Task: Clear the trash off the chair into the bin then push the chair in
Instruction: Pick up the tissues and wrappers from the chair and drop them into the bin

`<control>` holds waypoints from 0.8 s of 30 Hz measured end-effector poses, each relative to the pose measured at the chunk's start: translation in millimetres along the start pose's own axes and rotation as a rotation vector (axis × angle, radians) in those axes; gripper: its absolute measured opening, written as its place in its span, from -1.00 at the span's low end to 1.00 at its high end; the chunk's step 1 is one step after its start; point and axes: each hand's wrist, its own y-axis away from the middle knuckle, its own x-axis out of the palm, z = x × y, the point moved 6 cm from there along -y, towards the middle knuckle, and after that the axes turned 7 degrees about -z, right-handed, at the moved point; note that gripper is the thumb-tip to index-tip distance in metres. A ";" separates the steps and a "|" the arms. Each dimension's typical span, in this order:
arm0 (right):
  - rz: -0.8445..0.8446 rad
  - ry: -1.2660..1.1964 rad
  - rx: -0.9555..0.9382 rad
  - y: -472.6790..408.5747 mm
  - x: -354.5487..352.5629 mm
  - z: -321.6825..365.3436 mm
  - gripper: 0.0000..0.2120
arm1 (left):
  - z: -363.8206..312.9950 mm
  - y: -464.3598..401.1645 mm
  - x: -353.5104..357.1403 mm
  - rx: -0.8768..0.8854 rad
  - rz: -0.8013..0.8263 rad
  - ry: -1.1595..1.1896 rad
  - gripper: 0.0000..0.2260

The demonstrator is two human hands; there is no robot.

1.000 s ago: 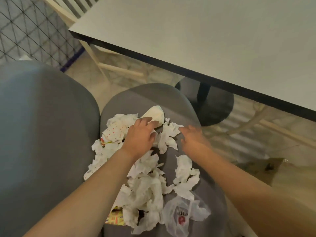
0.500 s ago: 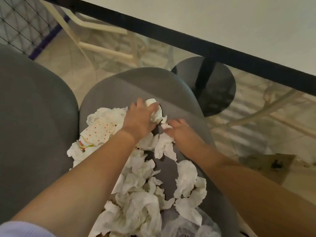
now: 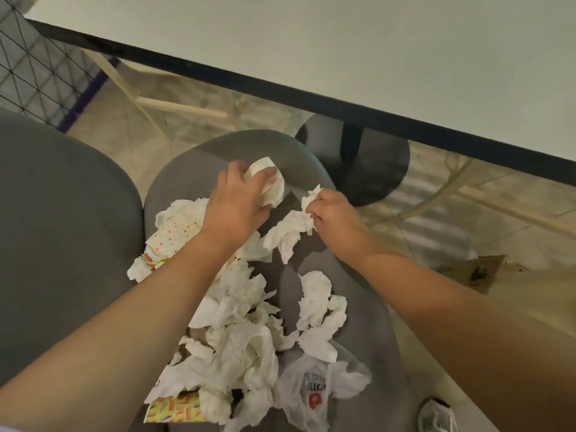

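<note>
Here, each grip clutches tissue, left hand (image 3: 237,203), right hand (image 3: 331,213); the plastic bag (image 3: 314,391) print is unreadable.

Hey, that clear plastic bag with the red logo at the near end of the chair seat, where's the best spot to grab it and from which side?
Pinch the plastic bag at its bunched middle, near the red logo, coming straight down from above. It lies flat and crumpled on the chair seat, so its thin edges give little to hold. Tissues overlap its left side, so the right side looks clearer.
</note>
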 end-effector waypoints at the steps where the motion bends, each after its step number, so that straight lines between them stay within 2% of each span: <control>1: -0.001 0.001 -0.003 5.2 -7.2 -0.4 -0.75 | -6.7 3.9 -7.4 0.016 -0.013 -0.018 -0.46; 7: -0.048 -0.089 0.043 38.7 -47.2 -12.0 -0.76 | -40.8 23.4 -37.2 0.000 -0.037 -0.013 -0.45; 11: -0.049 -0.039 0.032 71.6 -72.9 -29.2 -0.75 | -86.3 36.4 -44.5 0.057 -0.024 0.002 -0.45; 16: -0.113 -0.133 0.151 129.2 -115.6 -75.6 -0.77 | -149.1 58.9 -40.8 0.107 0.026 0.033 -0.46; 21: -0.125 -0.095 0.266 200.4 -162.7 -150.2 -0.75 | -250.2 73.3 -15.1 0.257 0.120 0.090 -0.46; 24: -0.191 -0.160 0.350 234.9 -183.6 -192.1 -0.77 | -313.3 79.0 1.7 0.347 0.178 0.102 -0.45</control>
